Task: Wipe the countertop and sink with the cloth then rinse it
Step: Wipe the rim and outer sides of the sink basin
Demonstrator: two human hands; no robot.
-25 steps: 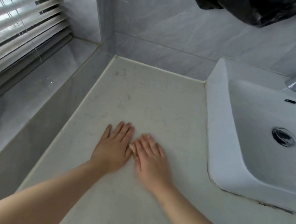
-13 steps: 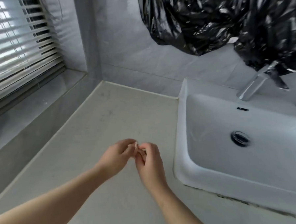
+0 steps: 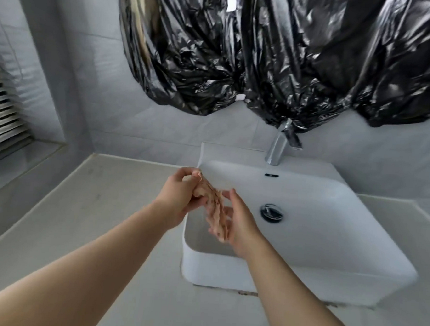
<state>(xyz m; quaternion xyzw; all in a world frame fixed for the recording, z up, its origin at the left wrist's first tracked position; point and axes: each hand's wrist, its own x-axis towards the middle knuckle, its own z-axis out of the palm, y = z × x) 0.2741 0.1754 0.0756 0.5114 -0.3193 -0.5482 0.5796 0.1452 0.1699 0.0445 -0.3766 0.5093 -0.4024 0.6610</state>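
A small, thin, pale peach cloth (image 3: 213,202) hangs blurred over the left rim of the white sink (image 3: 329,233). My left hand (image 3: 179,198) grips its upper end with curled fingers. My right hand (image 3: 240,226) is under the cloth's lower end with the fingers fairly straight, and the cloth lies against its palm. Both hands hover just above the basin's left edge. The beige countertop (image 3: 107,207) stretches to the left of the sink. The drain (image 3: 272,212) sits in the middle of the basin.
A chrome faucet (image 3: 277,148) stands behind the basin, its top under crumpled black plastic (image 3: 276,56) that hangs on the tiled wall. A window sill and blinds (image 3: 2,116) lie to the far left. More countertop (image 3: 396,207) runs right of the sink.
My hands lifted off the countertop, gathered the small cloth between them and moved right to the sink's left edge. The cloth now hangs stretched between both hands. The view tilted up.
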